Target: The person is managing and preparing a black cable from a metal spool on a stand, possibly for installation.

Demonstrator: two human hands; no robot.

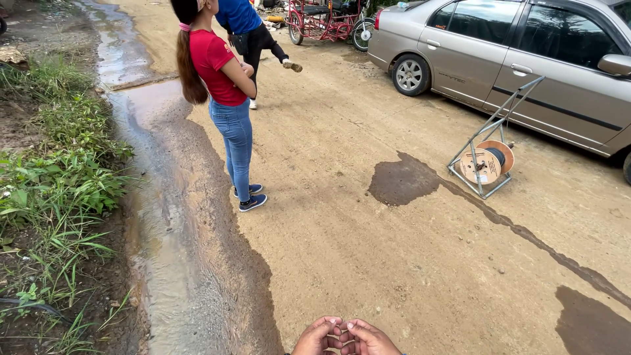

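- left hand (317, 337) and right hand (369, 338) low at the frame's bottom edge, fingertips touching, fingers curled inward; can't tell if anything's pinched between them
- bare dirt road (368, 256) under them
- cable reel (485, 164) on a metal stand, well apart, beside the beige car (526, 59)
- person in red shirt (220, 72) stands by the muddy puddle (164, 263)

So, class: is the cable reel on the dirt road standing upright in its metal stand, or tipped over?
Upright. The cable reel sits on edge inside its grey metal stand, whose base rests flat on the dirt road, its frame rising toward the car.
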